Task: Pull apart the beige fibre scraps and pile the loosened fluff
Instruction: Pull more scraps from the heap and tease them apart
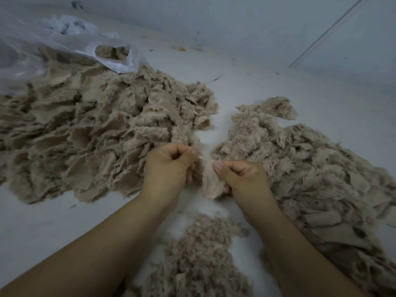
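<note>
A small beige fibre scrap (211, 181) hangs between my two hands at the middle of the view. My left hand (171, 166) pinches its upper left edge with thumb and curled fingers. My right hand (240, 176) pinches its right side. A big heap of beige scraps (92, 133) spreads across the left. A second heap of scraps and fluff (300, 159) lies on the right. Below my hands, between my forearms, sits a pile of loosened fluff (203, 258).
A clear plastic bag (64, 46) with more scraps inside lies at the back left, partly over the left heap. The pale floor (235, 78) runs back to a wall with a thin line (325, 33) at the right. Small bits of debris (181, 48) dot the far floor.
</note>
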